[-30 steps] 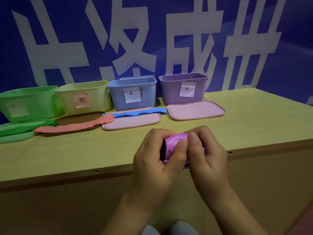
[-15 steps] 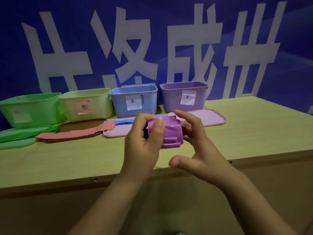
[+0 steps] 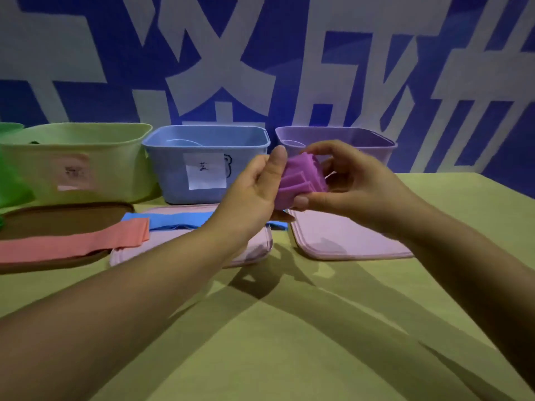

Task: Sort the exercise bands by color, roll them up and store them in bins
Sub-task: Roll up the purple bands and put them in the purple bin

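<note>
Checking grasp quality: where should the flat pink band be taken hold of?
Take the pink band at its free right end, from above with the fingers: that end overhangs the brown lid toward the pink lid, so its edge lifts easily.

Green bin (image 3: 11, 169) cut off by left edge. Purple bin (image 3: 362, 141) front and label hidden behind both hands. Yellow bin label (image 3: 73, 172) blurred, unreadable. Blue band (image 3: 173, 220) partly covered by left forearm.

We see both hands holding rolled purple band (image 3: 301, 180) above table (image 3: 289, 342), in front of purple bin (image 3: 359, 141). L hand (image 3: 254, 195) grips its left side, R hand (image 3: 353, 183) its right. Blue band (image 3: 173, 221) and pink band (image 3: 72, 244) lie flat nr lids.
</note>
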Motion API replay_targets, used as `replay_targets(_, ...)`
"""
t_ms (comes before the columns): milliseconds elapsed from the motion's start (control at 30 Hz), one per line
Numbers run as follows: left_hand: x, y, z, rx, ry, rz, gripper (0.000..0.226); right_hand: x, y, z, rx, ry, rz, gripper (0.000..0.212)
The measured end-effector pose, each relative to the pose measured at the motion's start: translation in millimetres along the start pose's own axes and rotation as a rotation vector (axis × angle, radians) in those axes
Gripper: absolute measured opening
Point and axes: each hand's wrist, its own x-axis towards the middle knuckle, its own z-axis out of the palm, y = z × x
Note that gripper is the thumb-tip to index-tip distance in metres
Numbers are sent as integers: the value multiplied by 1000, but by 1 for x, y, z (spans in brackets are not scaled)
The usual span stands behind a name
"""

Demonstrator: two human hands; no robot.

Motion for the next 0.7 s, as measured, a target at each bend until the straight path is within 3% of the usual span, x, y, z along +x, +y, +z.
replay_targets(200, 93, 16, -10, -10, -101, -112, 33, 83, 14, -41, 13, 21, 112, 59)
replay_targets(300, 138, 36, -26, 296, -126, -23, 48, 122, 7, -74, -54, 24, 172, 59)
replay_targets(433, 194, 51, -30, 677, -244, 122, 36, 176, 9, -109, -183, -25, 246, 62)
replay_targets(700, 245, 33, -14, 965, -407, -138, 51, 234, 91, -110, -379, -320, 458, 67)
